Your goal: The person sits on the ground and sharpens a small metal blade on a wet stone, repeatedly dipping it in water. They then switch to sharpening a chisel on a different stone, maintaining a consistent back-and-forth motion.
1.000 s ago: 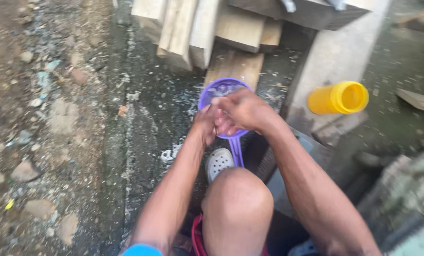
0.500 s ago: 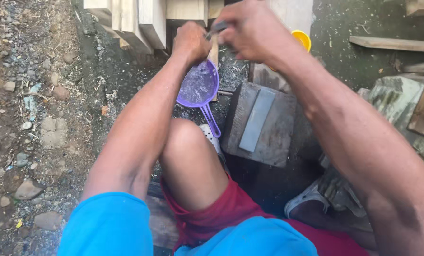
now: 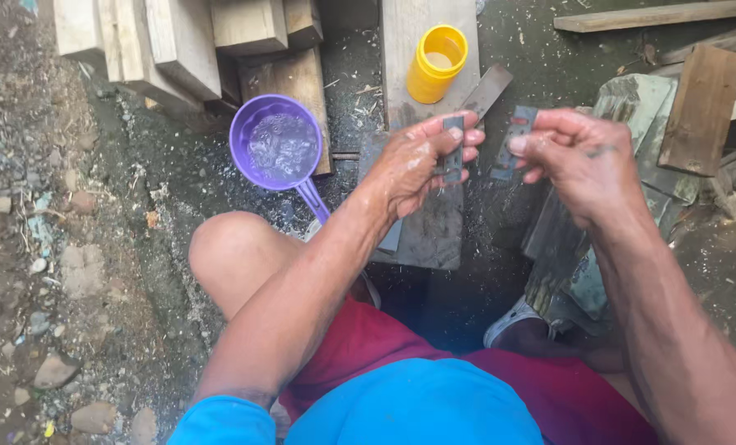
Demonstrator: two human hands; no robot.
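Your hands have come down from the top of the view and now sit apart over the grey sharpening block [image 3: 434, 235], each with its own small dark metal blade. Your left hand [image 3: 413, 165] pinches one blade [image 3: 453, 148] between thumb and fingers, held upright, while your right hand [image 3: 586, 165] pinches the other blade [image 3: 516, 140] at its lower end. Left of them stands a purple dipper [image 3: 277, 144] holding water, and a yellow cup [image 3: 438, 62] sits on a plank beyond

Open yellow plastic jar [image 3: 436, 63] on grey plank; no labels, signs, screens
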